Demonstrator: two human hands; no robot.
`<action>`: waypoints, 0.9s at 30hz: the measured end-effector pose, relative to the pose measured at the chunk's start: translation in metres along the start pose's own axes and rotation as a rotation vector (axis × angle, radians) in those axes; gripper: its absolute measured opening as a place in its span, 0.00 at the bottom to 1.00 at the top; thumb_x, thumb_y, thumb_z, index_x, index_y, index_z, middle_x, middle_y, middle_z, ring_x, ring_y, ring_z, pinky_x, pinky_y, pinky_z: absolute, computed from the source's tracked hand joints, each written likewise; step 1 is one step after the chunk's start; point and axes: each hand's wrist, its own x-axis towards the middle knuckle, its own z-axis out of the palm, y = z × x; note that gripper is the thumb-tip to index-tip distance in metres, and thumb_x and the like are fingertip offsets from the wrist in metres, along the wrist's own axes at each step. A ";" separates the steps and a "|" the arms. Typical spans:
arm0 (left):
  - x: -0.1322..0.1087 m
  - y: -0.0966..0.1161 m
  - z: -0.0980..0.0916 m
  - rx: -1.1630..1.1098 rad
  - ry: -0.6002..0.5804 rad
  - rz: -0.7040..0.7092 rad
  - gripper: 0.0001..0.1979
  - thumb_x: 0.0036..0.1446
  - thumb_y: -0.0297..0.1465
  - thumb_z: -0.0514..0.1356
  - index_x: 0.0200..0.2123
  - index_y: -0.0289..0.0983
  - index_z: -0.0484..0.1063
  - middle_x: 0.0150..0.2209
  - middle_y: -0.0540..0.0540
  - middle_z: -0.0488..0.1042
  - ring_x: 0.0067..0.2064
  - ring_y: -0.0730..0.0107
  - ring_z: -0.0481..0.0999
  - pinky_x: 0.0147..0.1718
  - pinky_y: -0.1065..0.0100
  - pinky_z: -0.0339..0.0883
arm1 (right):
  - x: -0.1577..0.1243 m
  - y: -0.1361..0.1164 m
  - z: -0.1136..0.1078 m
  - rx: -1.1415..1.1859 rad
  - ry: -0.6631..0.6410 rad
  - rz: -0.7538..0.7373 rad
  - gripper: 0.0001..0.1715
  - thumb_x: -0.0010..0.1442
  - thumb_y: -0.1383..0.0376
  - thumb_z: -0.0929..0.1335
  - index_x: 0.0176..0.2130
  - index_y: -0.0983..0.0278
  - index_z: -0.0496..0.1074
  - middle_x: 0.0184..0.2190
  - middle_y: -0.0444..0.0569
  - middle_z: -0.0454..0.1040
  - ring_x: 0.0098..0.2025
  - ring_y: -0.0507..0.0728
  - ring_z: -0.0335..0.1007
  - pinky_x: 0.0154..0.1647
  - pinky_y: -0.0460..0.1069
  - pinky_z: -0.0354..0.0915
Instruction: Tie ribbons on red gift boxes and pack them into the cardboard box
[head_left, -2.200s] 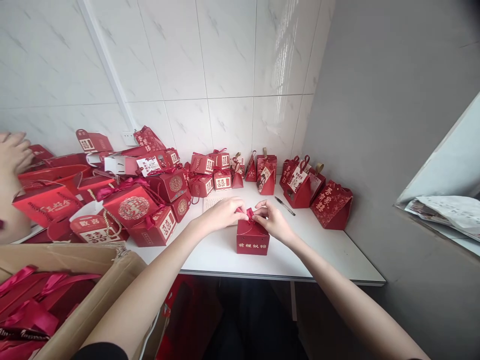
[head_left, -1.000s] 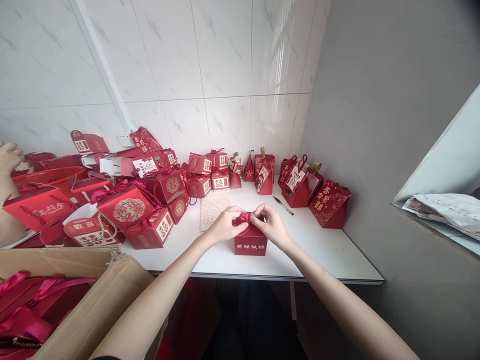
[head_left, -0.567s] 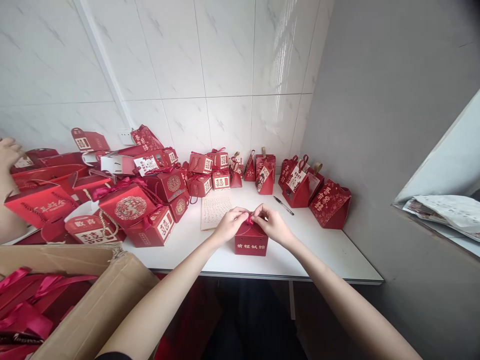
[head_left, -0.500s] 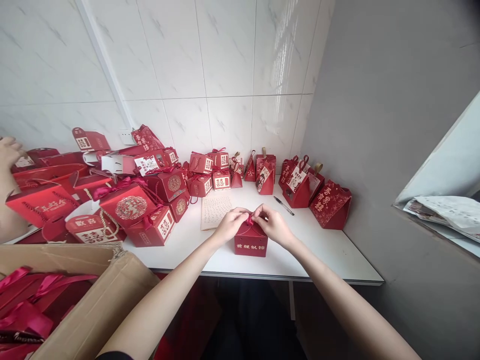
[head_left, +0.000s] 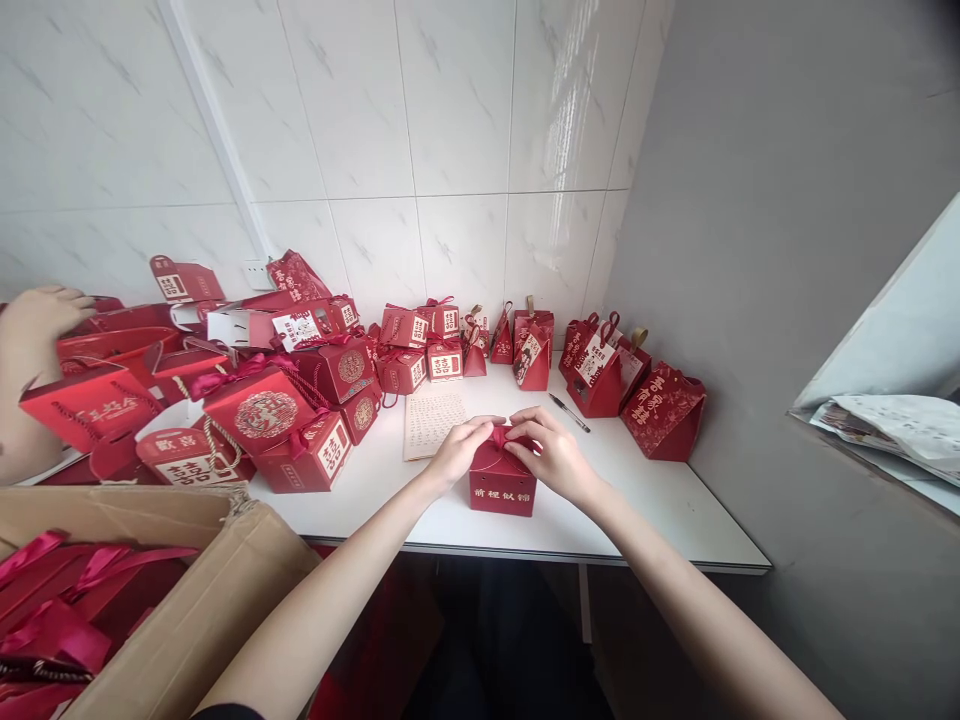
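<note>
And here at the counter point(head_left: 652, 510), near its front edge, a small red box point(head_left: 502, 496) with pale gold lettering is standing upright, and the ribbon bow point(head_left: 499, 437) on its top is being handled from both sides. By the right hand point(head_left: 559, 455), the bow is being pinched between thumb and fingers. By the left hand point(head_left: 454, 455), the bow's other side is being touched; whether it is being gripped there cannot be told.

Behind the box, toward the left, a written sheet point(head_left: 431, 425) is lying flat, and a pen point(head_left: 570, 412) is lying slantwise beyond the right hand. Over on the left, a heap of red gift boxes point(head_left: 262, 415) is being overlooked by a co-worker's hand point(head_left: 49, 310) at its far end. In the foreground, more ribboned red packaging is being held by a cardboard carton point(head_left: 247, 590).
</note>
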 end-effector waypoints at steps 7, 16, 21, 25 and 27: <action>-0.002 0.000 -0.003 0.125 -0.016 0.048 0.18 0.57 0.40 0.53 0.42 0.32 0.72 0.49 0.40 0.71 0.52 0.59 0.68 0.52 0.60 0.59 | 0.003 0.001 0.001 -0.023 0.022 0.013 0.10 0.57 0.71 0.62 0.27 0.62 0.69 0.33 0.49 0.67 0.36 0.56 0.68 0.38 0.51 0.66; -0.006 0.003 -0.020 0.496 0.003 0.180 0.17 0.60 0.36 0.47 0.33 0.34 0.73 0.46 0.41 0.70 0.50 0.62 0.67 0.53 0.60 0.57 | -0.001 0.009 -0.014 -0.130 0.038 -0.033 0.10 0.60 0.69 0.61 0.29 0.62 0.69 0.34 0.50 0.66 0.37 0.57 0.67 0.38 0.51 0.65; -0.009 0.008 -0.023 0.686 0.098 0.206 0.12 0.57 0.35 0.52 0.29 0.37 0.73 0.39 0.45 0.71 0.47 0.61 0.68 0.49 0.59 0.59 | -0.009 0.006 -0.024 -0.231 -0.054 -0.066 0.13 0.62 0.68 0.58 0.31 0.62 0.69 0.36 0.51 0.64 0.31 0.55 0.64 0.31 0.49 0.63; -0.016 0.017 -0.012 0.777 0.189 0.240 0.09 0.56 0.34 0.55 0.28 0.37 0.71 0.33 0.48 0.67 0.35 0.68 0.69 0.38 0.65 0.64 | -0.012 0.000 -0.030 -0.355 -0.091 -0.091 0.15 0.63 0.65 0.57 0.31 0.61 0.69 0.36 0.53 0.66 0.32 0.57 0.63 0.31 0.50 0.61; -0.021 0.022 -0.003 0.810 0.195 0.254 0.09 0.57 0.33 0.53 0.28 0.37 0.69 0.31 0.49 0.67 0.31 0.70 0.69 0.34 0.67 0.64 | -0.012 -0.002 -0.030 -0.330 -0.079 -0.041 0.13 0.63 0.61 0.59 0.32 0.62 0.68 0.34 0.52 0.67 0.32 0.57 0.64 0.33 0.51 0.61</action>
